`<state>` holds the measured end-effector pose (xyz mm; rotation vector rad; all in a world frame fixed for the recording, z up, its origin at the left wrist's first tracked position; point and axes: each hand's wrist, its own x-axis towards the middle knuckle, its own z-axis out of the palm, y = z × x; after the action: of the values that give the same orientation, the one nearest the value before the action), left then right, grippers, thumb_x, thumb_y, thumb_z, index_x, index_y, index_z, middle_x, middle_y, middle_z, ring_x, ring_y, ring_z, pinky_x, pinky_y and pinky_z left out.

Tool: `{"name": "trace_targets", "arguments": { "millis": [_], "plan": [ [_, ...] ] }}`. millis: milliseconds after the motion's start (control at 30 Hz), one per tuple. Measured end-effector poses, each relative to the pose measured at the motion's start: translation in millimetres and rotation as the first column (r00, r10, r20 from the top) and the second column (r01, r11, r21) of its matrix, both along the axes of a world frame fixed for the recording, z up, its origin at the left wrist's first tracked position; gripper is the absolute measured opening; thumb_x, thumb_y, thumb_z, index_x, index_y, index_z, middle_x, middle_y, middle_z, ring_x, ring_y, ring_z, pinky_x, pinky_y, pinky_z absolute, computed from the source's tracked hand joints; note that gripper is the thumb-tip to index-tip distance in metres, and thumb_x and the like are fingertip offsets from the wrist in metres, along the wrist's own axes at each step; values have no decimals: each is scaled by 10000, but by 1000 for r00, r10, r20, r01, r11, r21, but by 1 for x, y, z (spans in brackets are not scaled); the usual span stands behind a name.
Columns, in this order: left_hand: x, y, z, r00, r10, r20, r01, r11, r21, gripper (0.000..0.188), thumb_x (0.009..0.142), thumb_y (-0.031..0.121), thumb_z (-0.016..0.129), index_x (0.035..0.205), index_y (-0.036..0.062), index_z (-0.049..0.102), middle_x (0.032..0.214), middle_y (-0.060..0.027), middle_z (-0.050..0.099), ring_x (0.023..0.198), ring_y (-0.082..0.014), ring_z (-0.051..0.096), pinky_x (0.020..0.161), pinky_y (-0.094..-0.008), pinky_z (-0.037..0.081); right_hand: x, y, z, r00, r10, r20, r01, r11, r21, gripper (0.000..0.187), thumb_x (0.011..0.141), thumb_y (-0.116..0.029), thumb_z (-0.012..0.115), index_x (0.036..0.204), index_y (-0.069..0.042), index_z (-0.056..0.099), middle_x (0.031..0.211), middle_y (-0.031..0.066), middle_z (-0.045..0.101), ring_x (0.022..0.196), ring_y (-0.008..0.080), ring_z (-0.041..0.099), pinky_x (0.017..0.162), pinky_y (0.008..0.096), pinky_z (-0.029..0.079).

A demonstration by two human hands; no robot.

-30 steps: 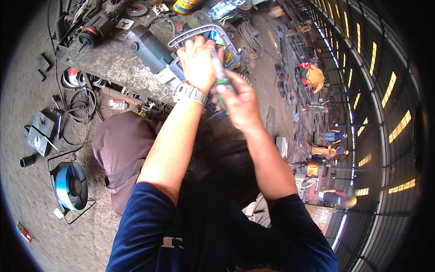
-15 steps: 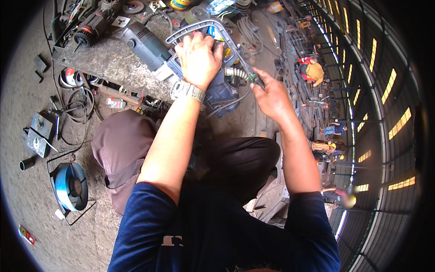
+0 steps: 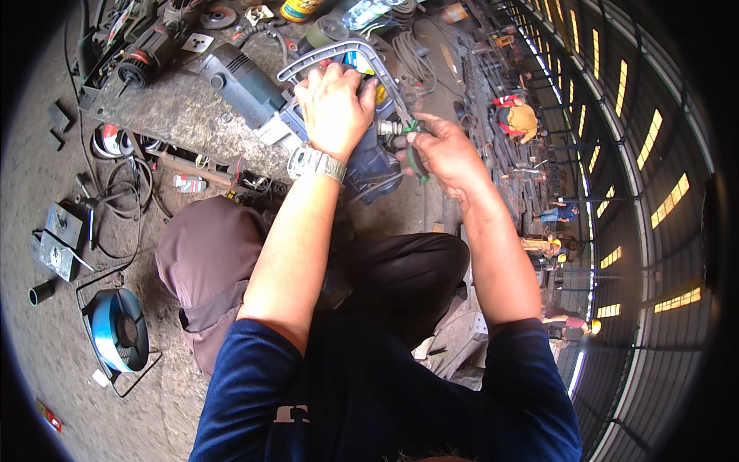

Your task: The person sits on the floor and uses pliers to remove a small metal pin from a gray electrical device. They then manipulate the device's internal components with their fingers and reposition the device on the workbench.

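Observation:
In front of me lies a power tool with a dark grey-green motor body (image 3: 245,86) and a grey curved handle (image 3: 350,45). My left hand (image 3: 335,100), with a metal-banded watch (image 3: 317,162) at the wrist, bears down on its middle, fingers curled over it. What lies under the palm is hidden. To the right a pale, ribbed end piece (image 3: 390,128) sticks out of the tool. There my right hand (image 3: 446,154) is closed, thumb and fingers round a thin green curved piece (image 3: 416,158); its exact kind is unclear.
Another power tool (image 3: 138,69) and a grinding disc (image 3: 219,17) lie at the far left. A blue wire spool (image 3: 119,329) stands on the floor at left, near metal plates (image 3: 60,240) and cables (image 3: 131,189). Coiled cable (image 3: 413,54) lies beyond. People (image 3: 517,119) work at right.
My right hand has shifted slightly left, and its grip on the green piece looks different: the piece now extends down across its fingers. My left hand stays on the tool.

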<state>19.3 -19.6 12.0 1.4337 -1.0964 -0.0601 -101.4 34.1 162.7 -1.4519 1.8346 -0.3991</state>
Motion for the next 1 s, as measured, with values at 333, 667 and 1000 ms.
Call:
{"name": "trace_targets", "arguments": {
  "millis": [333,667,1000],
  "plan": [
    [2,3,2,999,-37,2,37,999,-1,264,933,380,746,902,121,786,992,-68,711,1009,-309,637,914,-503,426,-31,14,-72,420,-140,897,17,989,146,244,1052,-156,630,1230,10,640,1320,318,674,1234,459,676,1044,643,556],
    [9,0,-6,998,-60,-8,59,996,-66,214,962,349,733,906,145,764,966,-23,723,933,-286,635,847,-466,430,-23,7,-80,308,-179,934,54,984,171,397,1064,-209,621,1378,30,575,1390,302,638,1307,434,636,1107,621,506],
    [12,2,-12,998,-54,19,56,993,-108,187,953,348,750,937,162,757,978,0,715,916,-273,613,846,-447,417,31,6,-55,47,-319,947,109,944,313,459,1153,-266,391,1417,88,514,1306,270,662,1242,394,659,1074,577,528]
  ]
}}
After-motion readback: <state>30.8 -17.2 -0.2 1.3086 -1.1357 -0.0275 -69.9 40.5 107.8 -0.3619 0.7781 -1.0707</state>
